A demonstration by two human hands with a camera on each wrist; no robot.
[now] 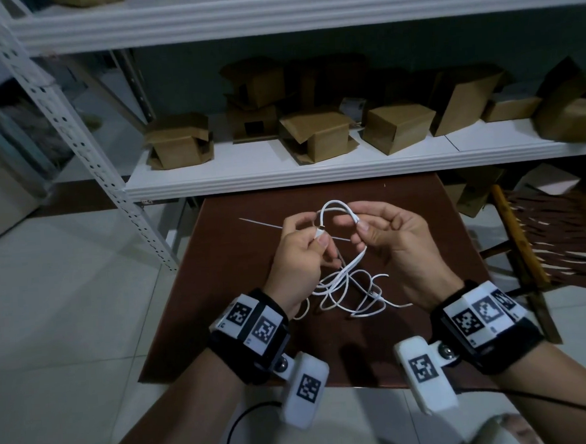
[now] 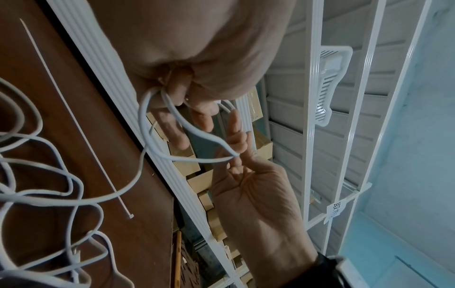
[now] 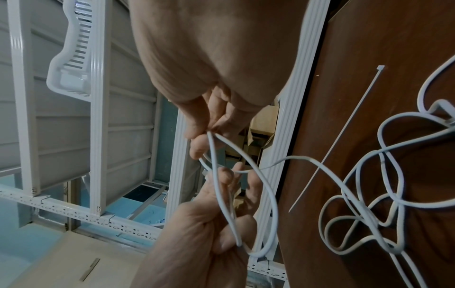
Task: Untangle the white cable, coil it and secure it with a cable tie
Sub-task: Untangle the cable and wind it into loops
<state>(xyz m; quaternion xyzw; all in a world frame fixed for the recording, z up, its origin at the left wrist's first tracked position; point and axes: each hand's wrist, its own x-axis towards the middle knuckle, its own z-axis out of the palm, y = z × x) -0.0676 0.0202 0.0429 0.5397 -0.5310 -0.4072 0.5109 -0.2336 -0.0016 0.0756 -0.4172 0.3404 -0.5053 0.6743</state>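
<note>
The white cable (image 1: 349, 292) lies in a loose tangle on the brown table (image 1: 414, 211). A short loop of it (image 1: 333, 205) arches up between my hands. My left hand (image 1: 320, 234) pinches the plug end of the cable between thumb and forefinger. My right hand (image 1: 358, 222) pinches the cable a little further along the loop. In the left wrist view the cable (image 2: 157, 136) runs out from under the curled fingers towards my right hand (image 2: 246, 175). A thin white cable tie (image 1: 262, 223) lies flat on the table behind my left hand, also seen in the right wrist view as the cable tie (image 3: 344, 134).
A white metal shelf (image 1: 316, 175) overhangs the table's far edge and carries several cardboard boxes (image 1: 317, 134). A perforated shelf post (image 1: 84, 142) slants down at the left. A woven chair (image 1: 553, 240) stands at the right. Pale floor tiles surround the table.
</note>
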